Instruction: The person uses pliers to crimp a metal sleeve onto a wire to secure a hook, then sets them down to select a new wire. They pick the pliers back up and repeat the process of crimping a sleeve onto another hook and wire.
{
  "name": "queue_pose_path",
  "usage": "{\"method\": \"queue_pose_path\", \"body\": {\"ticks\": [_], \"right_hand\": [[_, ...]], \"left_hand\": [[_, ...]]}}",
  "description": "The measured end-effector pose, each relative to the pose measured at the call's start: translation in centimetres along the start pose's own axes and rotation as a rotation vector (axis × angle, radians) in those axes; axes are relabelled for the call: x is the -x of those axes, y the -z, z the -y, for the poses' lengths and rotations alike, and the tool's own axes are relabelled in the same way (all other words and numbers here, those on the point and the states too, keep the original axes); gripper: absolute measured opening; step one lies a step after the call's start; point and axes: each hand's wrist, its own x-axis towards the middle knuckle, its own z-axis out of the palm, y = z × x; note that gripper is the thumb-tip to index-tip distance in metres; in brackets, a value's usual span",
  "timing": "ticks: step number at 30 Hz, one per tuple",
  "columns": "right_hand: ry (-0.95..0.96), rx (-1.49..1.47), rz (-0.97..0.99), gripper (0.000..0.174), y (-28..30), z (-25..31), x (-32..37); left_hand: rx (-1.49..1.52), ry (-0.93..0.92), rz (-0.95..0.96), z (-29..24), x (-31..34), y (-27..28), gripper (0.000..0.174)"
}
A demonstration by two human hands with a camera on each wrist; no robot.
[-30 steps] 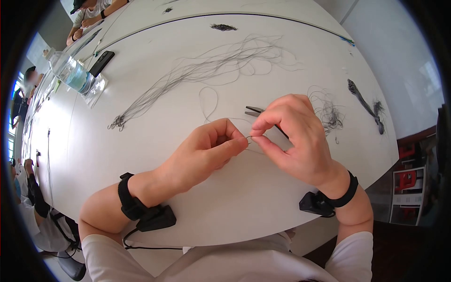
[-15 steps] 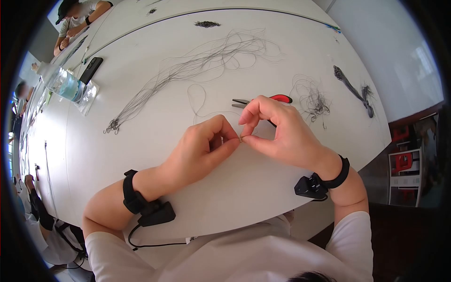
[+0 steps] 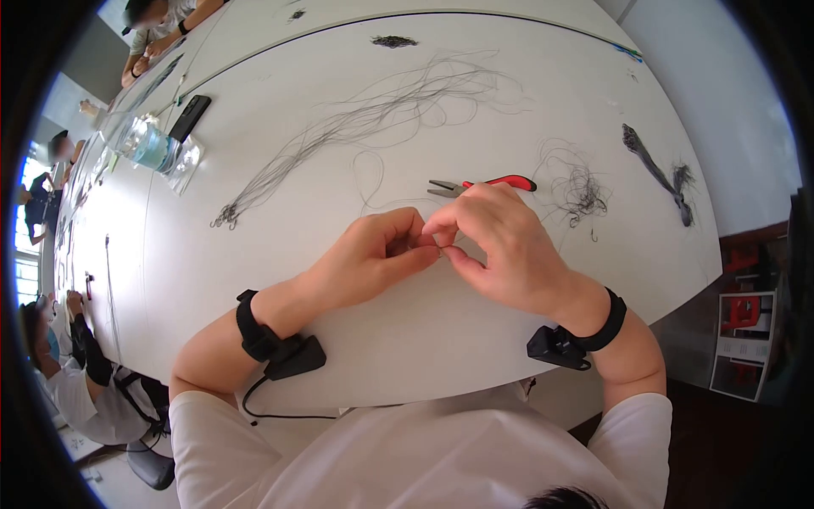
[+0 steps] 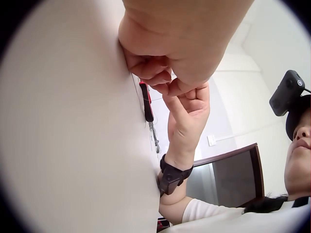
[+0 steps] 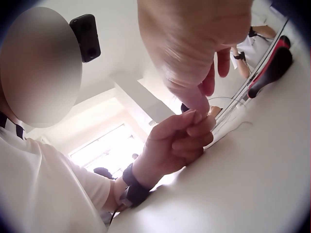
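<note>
Near the front of the table, my left hand (image 3: 373,259) pinches a small fish hook between thumb and curled forefinger; the fingers hide most of it. My right hand (image 3: 509,250) meets it fingertip to fingertip, its thumb and forefinger pinching the thin fishing line at the hook. A loose loop of line (image 3: 367,182) trails over the white table from the left hand. Just beyond the right hand lie red-and-black pliers (image 3: 509,180), partly covered by it; their handle (image 5: 272,65) also shows in the right wrist view.
A bundle of lines with hooks (image 3: 225,216) stretches across the table. To the right lie a tangle of line (image 3: 585,199) and a dark tied bundle (image 3: 657,174). A dark pile (image 3: 395,41) sits farther back. At left are a bottle (image 3: 153,148) and a phone (image 3: 191,117).
The hands stay together at the hook. The right hand's fingers have drawn closer to the left fingertips, and more of the pliers' red handle shows. The head view has shifted slightly.
</note>
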Motion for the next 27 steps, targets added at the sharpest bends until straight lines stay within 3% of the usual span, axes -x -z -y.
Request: {"method": "queue_pose_path", "body": {"ticks": [8, 11, 17, 20, 22, 27], "right_hand": [[-0.086, -0.060, 0.052, 0.031, 0.9, -0.5, 0.3], [-0.055, -0.039, 0.056, 0.030, 0.7, -0.6, 0.1], [-0.272, -0.100, 0.133, 0.036, 1.5, 0.0, -0.1], [-0.236, -0.098, 0.201, 0.027, 1.5, 0.0, -0.2], [-0.445, -0.246, 0.271, 0.020, 1.8, 0.8, -0.6], [-0.417, -0.274, 0.237, 0.014, 0.9, 0.7, -0.2]], "left_hand": [[0.083, 0.033, -0.132, -0.5, 0.9, -1.8, 0.016], [-0.011, 0.093, -0.120, -1.0, 1.1, -1.8, 0.016], [0.033, 0.024, -0.123, -0.1, 1.5, -1.7, 0.013], [0.079, -0.025, -0.163, 0.2, 1.7, -1.6, 0.011], [0.087, -0.062, -0.203, 0.5, 1.6, -1.7, 0.010], [0.109, -0.064, -0.214, 0.5, 1.7, -1.7, 0.010]]}}
